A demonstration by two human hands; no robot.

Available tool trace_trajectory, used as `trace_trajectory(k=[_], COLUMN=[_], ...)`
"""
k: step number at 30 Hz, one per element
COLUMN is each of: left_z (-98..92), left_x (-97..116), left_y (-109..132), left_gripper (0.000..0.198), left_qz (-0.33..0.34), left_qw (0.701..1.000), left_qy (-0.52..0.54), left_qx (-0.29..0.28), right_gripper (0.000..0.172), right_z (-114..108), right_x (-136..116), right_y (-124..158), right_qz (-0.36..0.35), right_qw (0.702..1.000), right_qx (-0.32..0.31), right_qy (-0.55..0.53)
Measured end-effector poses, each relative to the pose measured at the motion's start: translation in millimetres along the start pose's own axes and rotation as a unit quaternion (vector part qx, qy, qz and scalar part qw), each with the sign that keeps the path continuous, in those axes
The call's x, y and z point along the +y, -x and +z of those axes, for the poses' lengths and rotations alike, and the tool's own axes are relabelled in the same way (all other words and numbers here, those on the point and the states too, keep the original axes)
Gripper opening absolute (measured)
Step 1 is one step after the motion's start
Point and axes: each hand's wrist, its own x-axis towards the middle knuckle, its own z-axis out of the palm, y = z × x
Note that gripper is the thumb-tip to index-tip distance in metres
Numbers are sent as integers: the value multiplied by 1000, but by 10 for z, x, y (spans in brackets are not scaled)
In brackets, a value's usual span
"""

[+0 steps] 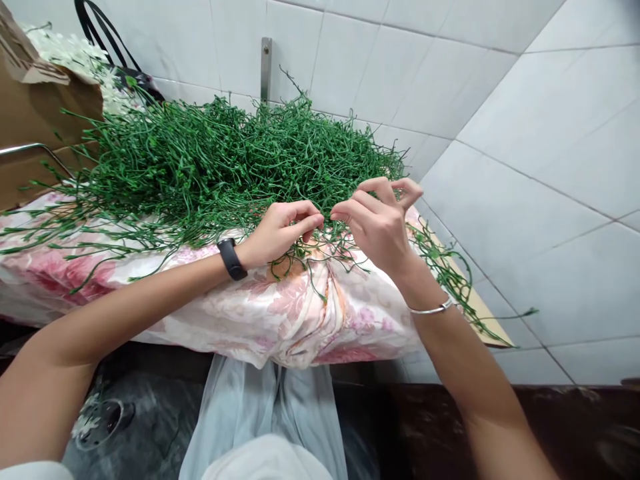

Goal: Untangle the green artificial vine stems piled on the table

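A large heap of thin green artificial stems [225, 160] lies on a table with a floral cloth [280, 307]. My left hand [287, 230], below a black wristband, is at the heap's front edge, its thumb and index finger pinched together. Just to its right, my right hand [380, 223] has thumb and index finger brought together too, with the other fingers raised and bent. The fingertips of both hands nearly meet. Whatever small thing sits between them is too small to make out. Loose stems hang over the cloth beneath the hands.
A cardboard box [45, 113] and white flowers [75, 57] stand at the left, beside a bag with black handles [100, 27]. Tiled walls close off the back and right. More stems lie on a cardboard sheet [480, 313] at the right edge. A clear container [107, 423] is on the floor.
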Motion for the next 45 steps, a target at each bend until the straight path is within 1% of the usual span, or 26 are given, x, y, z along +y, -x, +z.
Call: trace_trajectory(k=[4, 8, 16, 19, 23, 26, 28, 29, 30, 32, 33, 34, 35, 36, 37, 38, 40, 41, 43, 44, 45], left_z=[14, 16, -1, -7, -10, -8, -22, -39, -64, -135, -174, -209, -237, -253, -256, -250, -221, -208, -199, -206, -218], left_x=[11, 27, -6, -32, -62, -49, -30, -24, -24, -43, -61, -80, -99, -114, -123, -127, -123, -121, -124, -132, -143], left_y=[-7, -4, -12, -25, -35, -30, -16, -6, 5, 25, 29, 28, 20, 7, -10, -29, -61, -73, -87, -92, -96], left_gripper=[23, 24, 24, 24, 23, 22, 20, 20, 21, 20, 20, 19, 19, 19, 18, 18, 18, 19, 20, 21, 22], left_qz=[-7, 3, 68, 69, 54, 49, 52, 55, 56, 47, 39, 30, 23, 21, 18, 15, -3, -15, -40, -50, -57], left_qw=[1000, 1000, 996, 996, 998, 999, 999, 998, 998, 999, 999, 998, 996, 993, 991, 989, 989, 989, 989, 989, 988], left_qy=[4, 12, -51, -46, -6, 12, 12, 10, 8, 17, 29, 46, 64, 78, 92, 102, 117, 122, 122, 121, 122], left_qx=[0, 16, 20, 19, 12, 5, -3, -8, -11, -4, 11, 34, 60, 84, 98, 103, 91, 82, 71, 70, 71], right_gripper=[29, 30, 31, 30, 32, 31, 30, 30, 31, 36, 37, 32, 24, 20, 19, 19, 20, 22, 25, 26, 26], right_z=[2, 33, 37, 13, -1, 26, 42, 40, 28, -24, -56, -87, -110, -121, -119, -106, -60, -35, 7, 23, 36], right_x=[-20, -12, 67, 84, 64, 48, 96, 151, 228, 427, 527, 610, 662, 677, 654, 598, 432, 347, 222, 188, 171], right_y=[2, 17, 23, 5, -7, 6, 27, 40, 53, 73, 77, 78, 73, 64, 53, 42, 23, 19, 24, 32, 41], right_qz=[21, 24, 14, 15, 23, 13, -2, -8, -11, -13, -17, -42, -23, -16, -17, -10, 0, 4, -1, -7, -14], right_qw=[999, 999, 998, 999, 999, 1000, 999, 999, 997, 982, 962, 945, 937, 935, 950, 967, 990, 996, 1000, 999, 999], right_qx=[17, 29, 38, 37, 25, 19, 25, 38, 69, 174, 255, 308, 334, 343, 303, 248, 141, 85, -1, -31, -46], right_qy=[32, 37, 39, 25, 12, 14, 22, 30, 42, 73, 91, 102, 97, 85, 70, 52, 25, 15, -1, -11, -20])
